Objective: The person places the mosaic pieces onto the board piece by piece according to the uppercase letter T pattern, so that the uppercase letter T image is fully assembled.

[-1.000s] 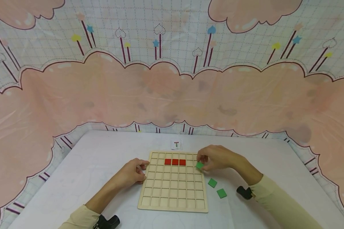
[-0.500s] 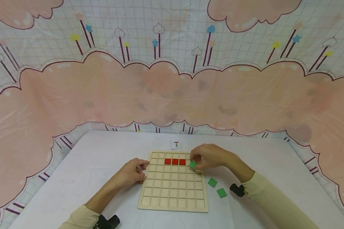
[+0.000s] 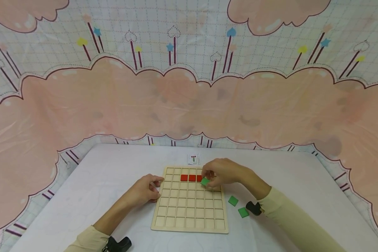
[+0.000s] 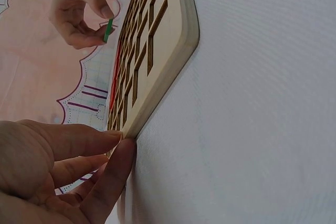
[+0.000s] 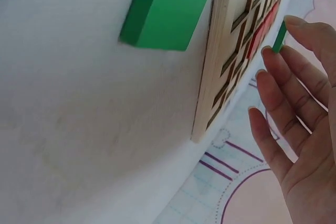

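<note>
A square wooden grid board [image 3: 190, 212] lies on the white table. Three red tiles [image 3: 192, 178] sit side by side in its second row from the far edge; the rightmost is partly covered. My right hand [image 3: 223, 171] pinches a green tile [image 3: 204, 181] between thumb and fingertip just above the board, at the right end of the red row. The right wrist view shows its other fingers spread apart behind the tile [image 5: 280, 37]. With thumb and fingertips, my left hand [image 3: 141, 189] holds the board's left edge, as the left wrist view also shows [image 4: 79, 166].
Two loose green tiles [image 3: 233, 201] lie to the right of the board; the nearer one is close to the right wrist's black camera [image 3: 253, 208]. A small printed pattern card [image 3: 194, 159] lies beyond the far edge. A patterned cloth [image 3: 189, 101] hangs behind the table.
My right hand has moved left across the board with the green tile, from the right edge to the end of the red row. The left hand and the board have stayed put.
</note>
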Available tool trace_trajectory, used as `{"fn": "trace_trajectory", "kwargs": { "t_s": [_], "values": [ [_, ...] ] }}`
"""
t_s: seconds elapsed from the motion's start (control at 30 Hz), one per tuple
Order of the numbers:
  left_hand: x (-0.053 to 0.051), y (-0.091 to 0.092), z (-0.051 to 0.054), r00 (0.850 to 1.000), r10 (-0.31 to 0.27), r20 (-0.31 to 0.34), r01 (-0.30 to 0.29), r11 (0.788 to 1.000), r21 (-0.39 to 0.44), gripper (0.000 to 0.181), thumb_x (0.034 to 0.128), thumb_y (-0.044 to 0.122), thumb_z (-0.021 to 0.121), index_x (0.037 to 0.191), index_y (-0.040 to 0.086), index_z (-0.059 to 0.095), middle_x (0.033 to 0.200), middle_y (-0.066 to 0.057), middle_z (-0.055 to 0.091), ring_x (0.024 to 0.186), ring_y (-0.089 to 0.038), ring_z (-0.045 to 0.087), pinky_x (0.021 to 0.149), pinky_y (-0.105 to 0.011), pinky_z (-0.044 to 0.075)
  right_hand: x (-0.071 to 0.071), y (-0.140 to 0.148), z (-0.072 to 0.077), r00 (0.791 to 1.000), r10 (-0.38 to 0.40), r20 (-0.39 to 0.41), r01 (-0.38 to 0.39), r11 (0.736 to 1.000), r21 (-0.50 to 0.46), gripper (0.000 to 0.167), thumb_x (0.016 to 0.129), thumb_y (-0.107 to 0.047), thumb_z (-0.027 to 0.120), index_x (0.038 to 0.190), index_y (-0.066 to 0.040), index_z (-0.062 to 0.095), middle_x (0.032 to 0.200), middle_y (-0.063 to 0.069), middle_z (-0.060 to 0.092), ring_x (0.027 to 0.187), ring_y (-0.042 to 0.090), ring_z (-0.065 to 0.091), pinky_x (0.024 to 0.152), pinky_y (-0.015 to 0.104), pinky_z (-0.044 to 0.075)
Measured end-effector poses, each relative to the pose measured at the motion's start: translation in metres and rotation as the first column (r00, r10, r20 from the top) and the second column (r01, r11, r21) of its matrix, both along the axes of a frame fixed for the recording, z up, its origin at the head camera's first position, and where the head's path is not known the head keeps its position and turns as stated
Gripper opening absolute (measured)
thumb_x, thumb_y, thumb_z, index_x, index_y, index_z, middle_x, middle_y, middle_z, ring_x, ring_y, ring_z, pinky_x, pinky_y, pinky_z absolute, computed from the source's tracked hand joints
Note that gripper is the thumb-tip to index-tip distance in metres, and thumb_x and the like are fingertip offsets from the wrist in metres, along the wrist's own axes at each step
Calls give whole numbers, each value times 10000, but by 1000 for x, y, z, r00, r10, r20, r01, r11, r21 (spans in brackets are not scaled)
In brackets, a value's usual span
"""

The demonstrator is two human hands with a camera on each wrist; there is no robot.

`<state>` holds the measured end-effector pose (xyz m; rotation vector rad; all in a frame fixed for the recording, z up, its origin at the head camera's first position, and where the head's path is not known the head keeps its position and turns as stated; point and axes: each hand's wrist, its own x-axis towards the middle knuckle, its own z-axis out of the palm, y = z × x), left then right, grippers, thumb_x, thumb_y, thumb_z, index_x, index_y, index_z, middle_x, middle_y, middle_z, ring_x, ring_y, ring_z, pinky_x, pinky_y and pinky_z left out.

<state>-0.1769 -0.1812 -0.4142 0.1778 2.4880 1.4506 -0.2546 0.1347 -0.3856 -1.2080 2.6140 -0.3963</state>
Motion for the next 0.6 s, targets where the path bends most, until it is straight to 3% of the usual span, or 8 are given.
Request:
{"fn": "trace_trajectory", "kwargs": {
  "t_s": [0.4, 0.6],
  "values": [
    [0, 0, 0, 1000, -17, -10, 17, 1000, 15, 566, 786, -174, 706, 1333, -134, 567, 1069, -164, 520, 795, -200, 521, 604, -294, 582, -4, -15, -3, 999, 36, 7, -36, 999, -1, 147, 878, -323, 781, 996, -257, 722, 851, -141, 634, 820, 71, 585, 692, 234, 494],
    [0, 0, -1, 1000, 7, -2, -7, 1000, 3, 565, 776, -186, 689, 1327, -123, 581, 1054, -152, 522, 786, -202, 524, 596, -277, 573, -5, -24, -5, 998, 54, 24, -54, 998, -13, 154, 883, -329, 790, 996, -253, 718, 876, -119, 646, 827, 69, 576, 695, 226, 495]
  ]
}}
